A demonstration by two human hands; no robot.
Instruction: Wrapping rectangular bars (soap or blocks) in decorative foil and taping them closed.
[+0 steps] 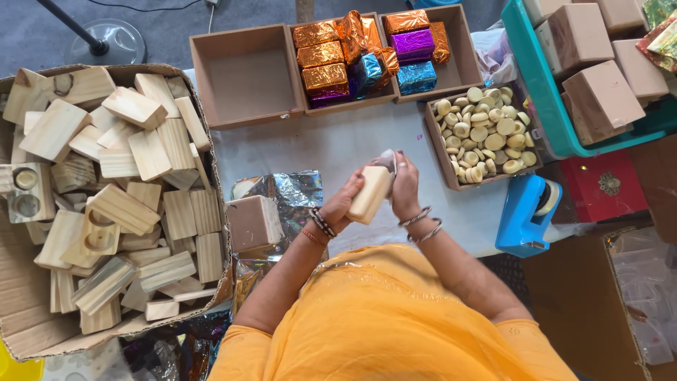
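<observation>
My left hand (343, 203) grips a pale wooden block (369, 195) from its left side, holding it above the white table (352, 141). Against the block's right side and top end, my right hand (404, 187) presses something small and light-coloured (388, 159); what it is cannot be told. Bangles ring both wrists. A brown cardboard-covered block (252, 222) rests on a sheet of silver foil (293, 194) just left of my left hand.
A large carton (211, 141) of plain wooden blocks fills the left. At the back stand an empty brown tray (243, 77) and two trays of foil-wrapped blocks (331, 60). Right: a box of small round pale pieces (483, 134), a blue tape dispenser (525, 215), a teal crate (543, 92).
</observation>
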